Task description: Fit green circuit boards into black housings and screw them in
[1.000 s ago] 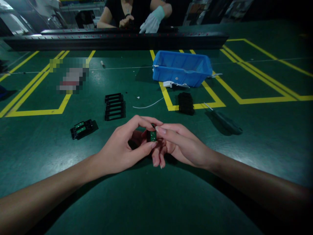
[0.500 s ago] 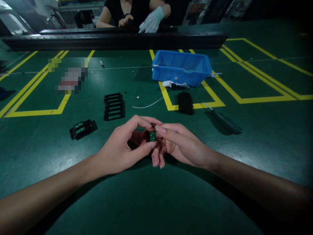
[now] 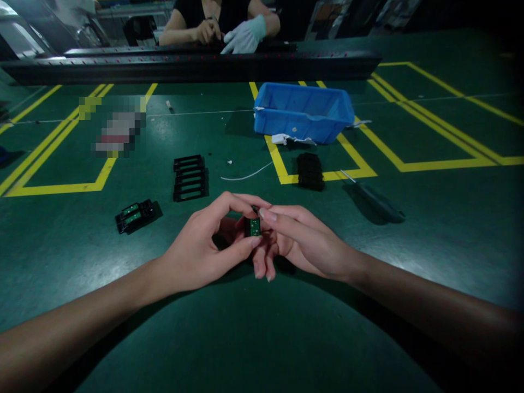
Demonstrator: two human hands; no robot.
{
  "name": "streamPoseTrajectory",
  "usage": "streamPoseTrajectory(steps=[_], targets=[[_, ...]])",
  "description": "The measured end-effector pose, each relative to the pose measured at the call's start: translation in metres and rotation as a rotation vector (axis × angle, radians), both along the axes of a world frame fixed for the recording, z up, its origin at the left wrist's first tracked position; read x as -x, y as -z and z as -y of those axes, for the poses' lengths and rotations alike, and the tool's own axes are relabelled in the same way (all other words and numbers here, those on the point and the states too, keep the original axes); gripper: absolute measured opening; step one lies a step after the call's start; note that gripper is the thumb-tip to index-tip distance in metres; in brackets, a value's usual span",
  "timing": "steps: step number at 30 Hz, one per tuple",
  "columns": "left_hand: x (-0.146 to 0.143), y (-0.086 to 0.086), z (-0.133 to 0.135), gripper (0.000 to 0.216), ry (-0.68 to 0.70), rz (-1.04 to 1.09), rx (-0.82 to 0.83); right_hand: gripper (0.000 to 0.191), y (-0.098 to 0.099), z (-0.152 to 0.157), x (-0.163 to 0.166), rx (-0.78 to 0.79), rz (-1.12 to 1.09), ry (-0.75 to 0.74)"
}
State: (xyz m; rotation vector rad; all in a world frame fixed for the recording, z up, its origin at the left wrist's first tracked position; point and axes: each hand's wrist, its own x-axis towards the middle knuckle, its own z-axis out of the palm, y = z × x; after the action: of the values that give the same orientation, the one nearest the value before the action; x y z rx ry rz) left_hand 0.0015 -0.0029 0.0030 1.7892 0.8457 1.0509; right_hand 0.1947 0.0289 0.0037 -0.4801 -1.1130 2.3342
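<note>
A small black piece with a green circuit board (image 3: 254, 227) sits between my two hands above the table's near part. My left hand (image 3: 208, 240) grips it, thumb at the lower edge and index finger over the top. From the other side, my right hand (image 3: 307, 237) has its thumb and fingers closed on the piece; its lower fingers curl underneath. Fingers hide much of the piece. To the left lie black holders with green boards (image 3: 134, 216). Slotted black frames (image 3: 189, 180) rest beyond my left hand, and dark black parts (image 3: 310, 172) beyond my right.
A screwdriver (image 3: 376, 203) lies at right. Farther back stands a blue bin (image 3: 303, 123) with torn white paper on its front. A thin white strand (image 3: 249, 178) lies mid-table. Across a long black rail (image 3: 196, 70), another person's gloved hand (image 3: 245, 37) and bare hand show.
My hands and the circuit board piece hold almost the same pose. Across the table, the other person's gloved hand has shifted left, closer to their bare hand.
</note>
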Motion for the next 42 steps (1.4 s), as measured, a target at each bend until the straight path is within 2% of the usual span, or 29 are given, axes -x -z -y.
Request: streamPoseTrajectory(steps=[42], targets=[[0.0003,-0.0002,-0.0002,0.028,0.007,0.016,0.021,0.029,0.0008,-0.0005,-0.0018,0.019,-0.013,-0.019]])
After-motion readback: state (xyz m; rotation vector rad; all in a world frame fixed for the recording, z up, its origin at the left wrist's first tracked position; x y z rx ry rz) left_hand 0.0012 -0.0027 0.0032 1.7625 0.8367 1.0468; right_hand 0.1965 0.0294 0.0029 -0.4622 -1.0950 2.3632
